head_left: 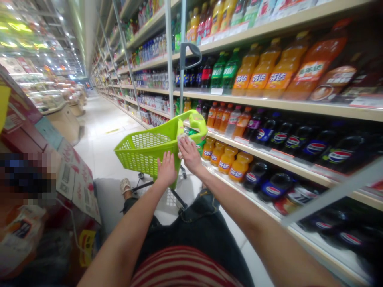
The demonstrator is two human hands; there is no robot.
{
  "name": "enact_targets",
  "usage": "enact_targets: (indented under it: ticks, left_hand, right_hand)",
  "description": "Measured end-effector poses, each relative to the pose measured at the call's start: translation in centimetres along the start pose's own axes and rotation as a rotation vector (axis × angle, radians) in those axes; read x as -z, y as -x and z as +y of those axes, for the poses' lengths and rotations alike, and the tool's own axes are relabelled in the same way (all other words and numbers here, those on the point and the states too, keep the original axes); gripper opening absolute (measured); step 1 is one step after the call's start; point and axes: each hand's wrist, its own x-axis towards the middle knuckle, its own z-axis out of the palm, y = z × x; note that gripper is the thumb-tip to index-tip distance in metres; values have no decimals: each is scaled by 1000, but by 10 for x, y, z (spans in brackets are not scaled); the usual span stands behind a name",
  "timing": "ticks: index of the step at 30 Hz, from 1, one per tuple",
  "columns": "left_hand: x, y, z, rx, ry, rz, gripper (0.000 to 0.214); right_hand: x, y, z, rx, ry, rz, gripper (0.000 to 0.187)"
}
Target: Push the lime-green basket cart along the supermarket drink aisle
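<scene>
In front of me stands a bright green plastic shopping cart (pixel 140 145) with perforated sides and a moulded handle (pixel 200 124). My left hand (pixel 166 169) lies against the cart's outer wall with its fingers spread, holding nothing. My right hand (pixel 190 152) presses a crumpled whitish cloth (pixel 180 139) onto the upper edge of the cart near the handle. Most of the cloth is hidden under the fingers, so I cannot tell whether it is fabric or paper. Dark wheeled legs show beneath the cart.
Shelves (pixel 263 99) of soda bottles line the right side, close to my right arm. A grey hook-shaped handle (pixel 191 56) sticks out at a shelf post. Stacked cartons (pixel 74 175) stand at left. The tiled aisle (pixel 101 115) runs ahead past display counters.
</scene>
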Motion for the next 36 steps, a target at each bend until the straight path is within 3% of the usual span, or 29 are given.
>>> enact_targets:
  ticks: [5, 8, 14, 16, 19, 23, 27, 33, 36]
  left_hand:
    - [-1, 3, -9, 11, -14, -21, 63]
    - [-3, 6, -15, 26, -28, -32, 63]
    - [-3, 4, -15, 32, -31, -18, 66]
    - [-2, 3, -12, 27, -28, -1, 67]
    - [-1, 3, -10, 20, -23, 0, 67]
    - [-5, 5, -14, 8, -16, -10, 65]
    - [-9, 7, -21, 18, -14, -5, 66]
    - [-1, 3, -21, 49, -20, -9, 69]
    - [2, 2, -17, 48, -23, 3, 69]
  right_hand:
    - [-32, 36, -9, 70, -18, -138, 40]
    - [-34, 46, -12, 111, -46, -153, 41]
    - [-6, 11, -8, 45, -65, 76, 41]
    - [-2, -1, -6, 25, -58, 90, 42]
    - [-11, -2, -6, 57, -34, 0, 40]
    - [-36, 27, -10, 123, -31, -162, 40]
    - [-44, 50, -14, 161, -74, -197, 40]
    - [-13, 13, -10, 67, -129, 32, 43]
    - [-6, -6, -8, 32, -90, 59, 43]
